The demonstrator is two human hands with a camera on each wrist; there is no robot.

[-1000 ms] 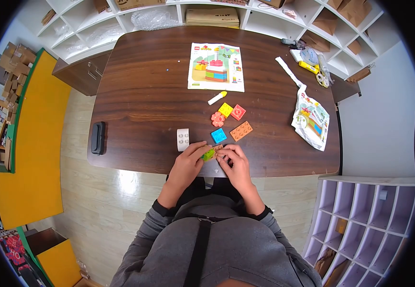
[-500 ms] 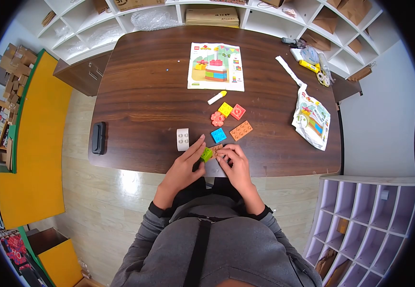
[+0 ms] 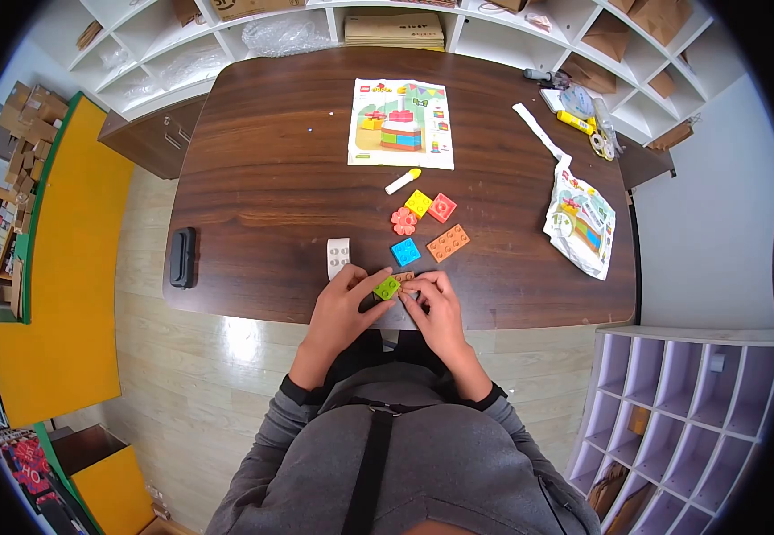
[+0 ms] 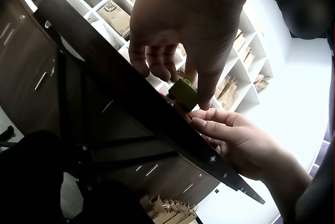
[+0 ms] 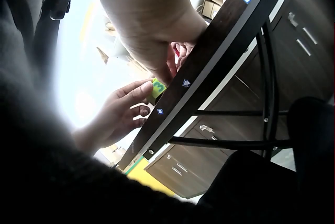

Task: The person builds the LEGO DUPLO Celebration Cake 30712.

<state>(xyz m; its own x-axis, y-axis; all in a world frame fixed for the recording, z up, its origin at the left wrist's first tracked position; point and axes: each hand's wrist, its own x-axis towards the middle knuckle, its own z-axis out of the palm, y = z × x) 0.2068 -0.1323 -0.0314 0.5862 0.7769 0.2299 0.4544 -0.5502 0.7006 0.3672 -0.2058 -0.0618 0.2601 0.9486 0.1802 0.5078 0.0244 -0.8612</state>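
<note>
Brown table [image 3: 289, 192] underlies green brick [image 3: 388, 287], white shelves [image 3: 494, 43] beyond.

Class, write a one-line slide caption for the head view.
Left hand pinching a green brick, right hand holding an orange brick, a blue brick just beyond.

The left forearm [image 3: 278, 423] and right forearm [image 3: 514, 423] slant inward from the torso, wrists bare beyond the cuffs. The left hand [image 3: 335, 312] leans rightward, palm down and inward, its thumb [image 3: 374, 314] and index finger [image 3: 367, 284] set in a pinch, the other fingers bent beneath. The right hand [image 3: 443, 316] curls more closely, its thumb [image 3: 415, 309] near the forefinger. Both hands' fingertips lie just beside each other; whether they touch is unclear.
</note>
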